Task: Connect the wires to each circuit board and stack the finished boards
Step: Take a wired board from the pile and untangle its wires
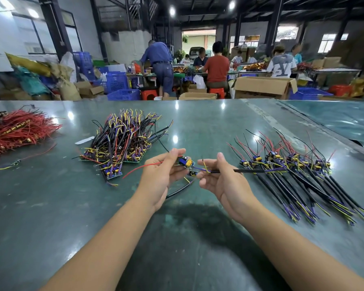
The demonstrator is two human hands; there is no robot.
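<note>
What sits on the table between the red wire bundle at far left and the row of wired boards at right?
In the head view, a pile of wired boards lies between the red wire bundle and the row of wired boards.

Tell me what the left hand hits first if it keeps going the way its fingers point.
The left hand points right, toward the right hand. Its fingers already pinch the small board, so next it would likely meet the right hand's fingertips, just past the board. Depth is uncertain.
</note>
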